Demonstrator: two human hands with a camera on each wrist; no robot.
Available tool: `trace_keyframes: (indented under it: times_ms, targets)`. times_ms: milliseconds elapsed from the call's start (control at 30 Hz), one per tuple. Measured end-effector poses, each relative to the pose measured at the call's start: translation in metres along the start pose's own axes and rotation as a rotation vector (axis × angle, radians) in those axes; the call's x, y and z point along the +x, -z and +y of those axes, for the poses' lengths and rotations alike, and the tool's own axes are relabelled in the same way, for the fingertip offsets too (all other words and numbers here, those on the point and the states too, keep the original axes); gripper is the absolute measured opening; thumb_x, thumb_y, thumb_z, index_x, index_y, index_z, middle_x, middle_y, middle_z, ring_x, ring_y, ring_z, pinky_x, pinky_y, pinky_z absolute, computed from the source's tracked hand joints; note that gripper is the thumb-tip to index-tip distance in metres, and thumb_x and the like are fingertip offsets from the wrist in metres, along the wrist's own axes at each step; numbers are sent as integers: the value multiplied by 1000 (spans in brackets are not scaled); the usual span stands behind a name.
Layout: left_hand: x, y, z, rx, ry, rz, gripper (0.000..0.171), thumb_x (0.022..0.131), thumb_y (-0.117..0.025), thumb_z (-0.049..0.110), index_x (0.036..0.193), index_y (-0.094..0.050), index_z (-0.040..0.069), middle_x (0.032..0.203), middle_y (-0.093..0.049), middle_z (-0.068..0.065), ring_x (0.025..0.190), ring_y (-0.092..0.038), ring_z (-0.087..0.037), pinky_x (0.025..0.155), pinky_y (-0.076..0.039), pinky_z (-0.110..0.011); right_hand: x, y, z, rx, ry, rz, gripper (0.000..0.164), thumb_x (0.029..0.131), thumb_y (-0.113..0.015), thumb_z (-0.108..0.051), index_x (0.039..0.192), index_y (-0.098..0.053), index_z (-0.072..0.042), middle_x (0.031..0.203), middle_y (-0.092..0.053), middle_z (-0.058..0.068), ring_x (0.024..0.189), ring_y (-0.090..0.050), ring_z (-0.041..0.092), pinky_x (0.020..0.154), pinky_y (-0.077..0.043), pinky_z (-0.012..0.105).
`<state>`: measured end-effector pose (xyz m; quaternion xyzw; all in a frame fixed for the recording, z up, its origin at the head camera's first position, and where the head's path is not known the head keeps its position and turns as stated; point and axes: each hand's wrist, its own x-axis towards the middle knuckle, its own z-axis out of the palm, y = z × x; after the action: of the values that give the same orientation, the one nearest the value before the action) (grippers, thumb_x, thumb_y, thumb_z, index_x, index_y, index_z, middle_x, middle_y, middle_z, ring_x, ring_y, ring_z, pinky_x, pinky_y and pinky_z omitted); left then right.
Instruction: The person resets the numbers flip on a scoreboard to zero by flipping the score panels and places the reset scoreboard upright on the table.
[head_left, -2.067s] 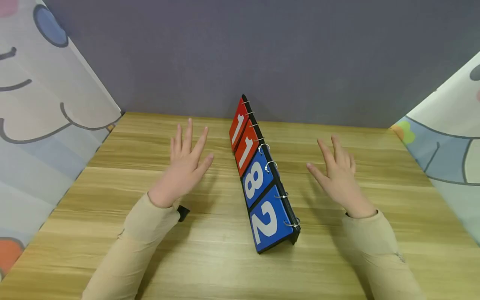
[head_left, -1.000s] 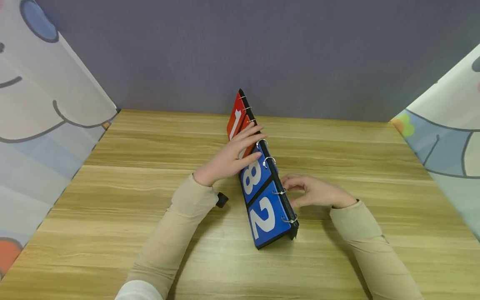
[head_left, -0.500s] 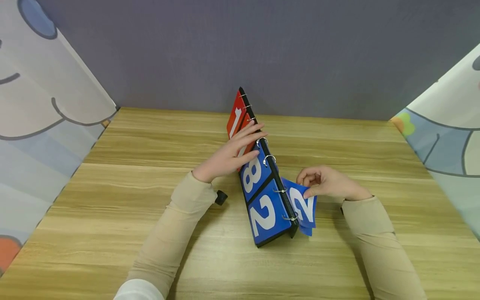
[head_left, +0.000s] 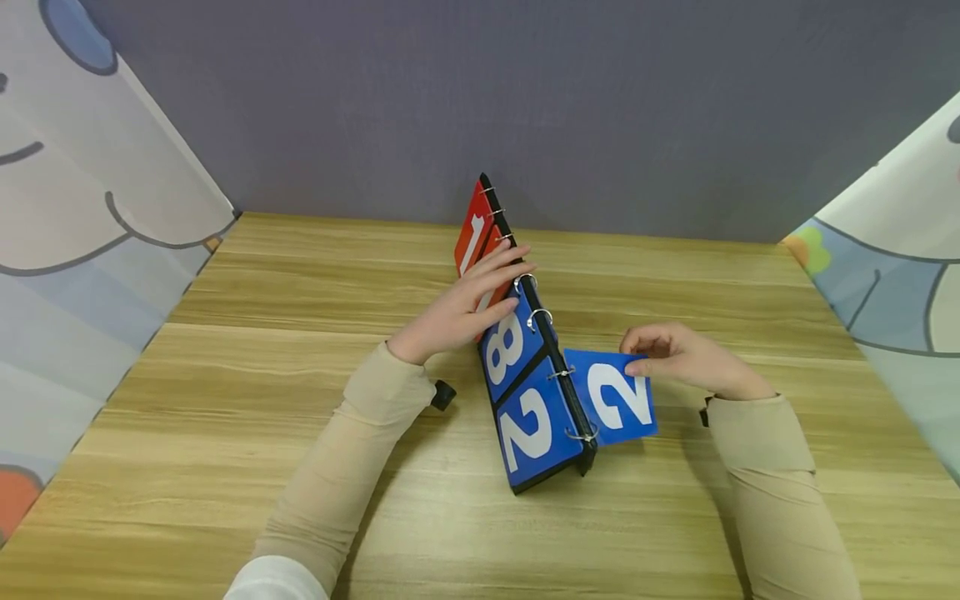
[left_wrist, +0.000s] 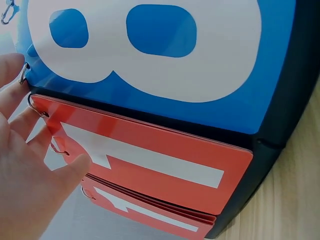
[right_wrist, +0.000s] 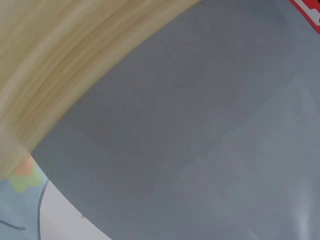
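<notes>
A black tent-shaped flip scoreboard (head_left: 522, 385) stands on the table, number cards hung from metal rings along its top edge. Its left face shows red 1 cards (left_wrist: 145, 155) at the far end, then a blue 8 card (left_wrist: 225, 60) and a blue 2 card (head_left: 558, 442) nearer. My left hand (head_left: 457, 315) rests on the middle of the top edge, fingers extended across it and thumb on the near face. On the right side, my right hand (head_left: 678, 358) pinches the outer edge of another blue 2 card (head_left: 592, 392), swung out from its rings. The right wrist view misses my hand.
The scoreboard stands on a wood-grain table (head_left: 300, 275) backed by a grey wall (head_left: 480, 100). Cartoon-printed panels (head_left: 97, 192) border the left and right sides. A small black piece (head_left: 443, 395) sits at the left cuff.
Both hands have come in from the sides; the left settled on the top edge. My right hand took hold of a blue card behind the scoreboard and drew it outward to the right.
</notes>
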<state>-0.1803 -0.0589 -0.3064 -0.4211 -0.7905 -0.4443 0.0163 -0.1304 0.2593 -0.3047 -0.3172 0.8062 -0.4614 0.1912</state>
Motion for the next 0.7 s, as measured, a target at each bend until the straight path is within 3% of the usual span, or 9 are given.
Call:
trace_keyframes:
  times_ms: [133, 233, 300, 367, 433, 500, 567, 633, 700]
  targets:
    - [-1, 0, 1, 0, 0, -9, 48, 96, -50, 17, 142, -42, 6, 155, -27, -9, 148, -5, -21, 115, -8, -41, -8, 4, -7, -37, -59, 71, 10, 90, -57, -2, 100, -58, 1, 85, -65, -8, 73, -59, 5, 63, -48, 24]
    - [-1, 0, 0, 2, -1, -10, 48, 96, -50, 17, 142, -41, 5, 155, -26, -10, 148, -5, -22, 115, -9, -42, -17, 8, -14, 19, -44, 182, 17, 89, -56, 3, 103, -61, -6, 87, -67, -8, 73, -61, 6, 62, -48, 23]
    - [-1, 1, 0, 0, -1, -5, 49, 96, -50, 16, 142, -41, 5, 155, -26, -10, 148, -5, -21, 115, -9, -42, -24, 12, -17, 181, 54, 238, 27, 90, -49, 9, 108, -61, -7, 91, -68, -3, 72, -64, 9, 61, -50, 22]
    - [-1, 1, -1, 1, -3, 2, 49, 96, -50, 16, 142, -41, 4, 155, -26, -10, 148, -5, -21, 114, -9, -42, -30, 17, -21, 401, 219, 224, 33, 92, -42, 10, 119, -57, -4, 99, -68, 3, 78, -67, 13, 62, -52, 23]
    - [-1, 2, 0, 1, -3, 5, 49, 96, -50, 16, 143, -40, 4, 155, -26, -10, 148, -4, -21, 114, -9, -43, -33, 20, -24, 630, 403, 112, 38, 95, -38, 5, 132, -45, 1, 111, -64, 12, 90, -67, 19, 69, -54, 27]
    - [-1, 3, 0, 3, -3, 4, 49, 96, -50, 17, 143, -40, 5, 155, -26, -10, 148, -4, -21, 114, -9, -43, -34, 20, -29, 774, 553, -21, 47, 96, -41, -2, 141, -30, 4, 124, -56, 19, 107, -61, 24, 80, -53, 31]
    - [-1, 3, 1, 3, -4, 2, 49, 96, -50, 17, 143, -40, 4, 155, -26, -10, 148, -4, -21, 114, -9, -43, -36, 16, -35, 810, 640, -76, 59, 93, -47, -5, 145, -21, 4, 132, -48, 20, 118, -53, 26, 87, -50, 32]
    - [-2, 3, 1, 1, -5, 0, 49, 96, -50, 17, 142, -40, 4, 155, -26, -10, 148, -4, -22, 114, -9, -43, -39, 9, -43, 790, 670, -34, 66, 90, -54, -4, 146, -19, 4, 138, -42, 20, 122, -48, 26, 90, -48, 32]
    - [-2, 2, 0, 0, -9, 1, 49, 96, -50, 16, 142, -41, 4, 154, -26, -11, 148, -5, -22, 114, -9, -43, -43, 0, -51, 734, 656, 59, 70, 86, -57, 5, 146, -20, 4, 139, -42, 19, 123, -48, 25, 90, -48, 30]
